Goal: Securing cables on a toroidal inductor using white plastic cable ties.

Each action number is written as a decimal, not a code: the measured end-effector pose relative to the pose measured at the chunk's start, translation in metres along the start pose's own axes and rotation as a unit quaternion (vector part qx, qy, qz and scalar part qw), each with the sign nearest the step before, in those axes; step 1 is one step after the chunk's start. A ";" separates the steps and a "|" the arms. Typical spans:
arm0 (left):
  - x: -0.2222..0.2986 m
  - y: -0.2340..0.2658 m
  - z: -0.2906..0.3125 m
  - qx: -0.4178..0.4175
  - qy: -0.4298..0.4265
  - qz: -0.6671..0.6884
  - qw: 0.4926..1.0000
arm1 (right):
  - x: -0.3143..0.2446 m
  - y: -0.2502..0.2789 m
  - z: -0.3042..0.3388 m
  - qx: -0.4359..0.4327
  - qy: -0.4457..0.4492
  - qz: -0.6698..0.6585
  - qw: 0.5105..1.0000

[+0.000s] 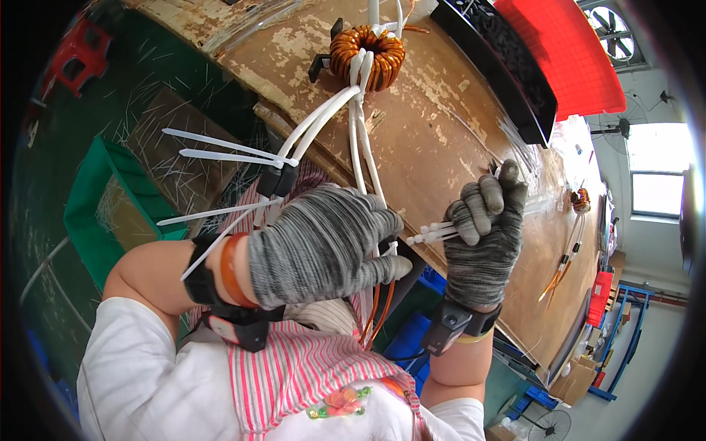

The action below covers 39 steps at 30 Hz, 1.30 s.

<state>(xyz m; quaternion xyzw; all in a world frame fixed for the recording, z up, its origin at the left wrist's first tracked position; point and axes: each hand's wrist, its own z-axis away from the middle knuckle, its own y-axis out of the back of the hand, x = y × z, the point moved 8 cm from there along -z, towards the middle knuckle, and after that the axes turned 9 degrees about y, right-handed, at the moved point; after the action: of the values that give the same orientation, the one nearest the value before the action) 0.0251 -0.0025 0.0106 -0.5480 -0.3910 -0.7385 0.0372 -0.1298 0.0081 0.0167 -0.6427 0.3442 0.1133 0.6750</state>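
A toroidal coil (384,70) wound with copper-coloured wire sits at the table's far edge, its white-sleeved leads (312,121) running down toward me. Two white cable ties (220,156) are looped round the left pair of leads, above black sleeves (271,180). More tie tails stick out lower, beside my left wrist. My left hand (323,239), in a grey striped glove, is closed on the right-hand leads near a black sleeve; copper-coloured wire ends hang below it. My right hand (485,239), gloved alike, is closed round several white cable ties (435,233), their heads pointing left.
The worn wooden table (434,147) carries a black tray (507,66) of small dark parts, a red bin (570,51) and loose cable ties. Another coil (580,199) lies farther right. A green crate (99,206) stands on the littered floor at left.
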 end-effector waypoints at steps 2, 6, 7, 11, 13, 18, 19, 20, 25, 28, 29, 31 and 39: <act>0.001 -0.007 -0.002 0.046 -0.042 -0.019 0.998 | 0.006 -0.012 0.005 -0.035 -0.001 0.001 0.999; -0.004 -0.010 -0.003 0.084 -0.079 -0.074 0.991 | 0.010 -0.012 0.010 -0.038 -0.016 0.010 0.999; -0.007 -0.008 -0.003 0.083 -0.080 -0.074 0.991 | 0.006 -0.011 0.009 -0.037 -0.016 0.010 0.999; -0.011 0.011 0.004 0.110 -0.100 0.017 0.989 | -0.054 0.019 0.001 0.047 0.122 -0.021 0.991; -0.012 0.018 0.009 0.147 -0.113 0.071 0.980 | -0.069 0.031 0.000 0.082 0.149 -0.026 0.985; -0.008 0.027 0.014 0.212 -0.102 0.108 0.966 | -0.091 0.079 0.008 0.001 0.150 0.040 0.988; -0.013 0.029 0.011 0.198 -0.048 0.199 0.958 | -0.092 0.074 0.017 0.121 0.219 0.155 0.956; -0.021 0.028 0.008 0.183 0.006 0.288 0.940 | -0.083 0.065 0.019 0.122 0.217 0.153 0.956; 0.002 0.012 0.005 0.140 -0.149 -0.044 0.978 | -0.060 0.030 0.021 0.026 0.256 0.438 0.861; -0.002 -0.018 0.005 0.107 -0.166 -0.175 0.965 | -0.023 0.057 0.006 0.033 0.115 0.502 0.857; -0.003 -0.021 0.006 0.110 -0.167 -0.205 0.958 | -0.010 0.067 0.005 0.042 0.069 0.450 0.889; -0.009 -0.023 0.007 0.120 -0.173 -0.220 0.952 | -0.013 0.068 0.006 0.049 0.074 0.459 0.884; -0.026 -0.013 0.002 0.221 -0.139 -0.137 0.955 | 0.021 0.012 0.042 -0.030 -0.003 0.417 0.909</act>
<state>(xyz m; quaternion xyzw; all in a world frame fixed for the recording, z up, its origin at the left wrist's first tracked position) 0.0305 -0.0017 -0.0179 -0.5641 -0.6176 -0.5481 0.0011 -0.1077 0.0435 -0.0083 -0.4606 0.5752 0.3965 0.5475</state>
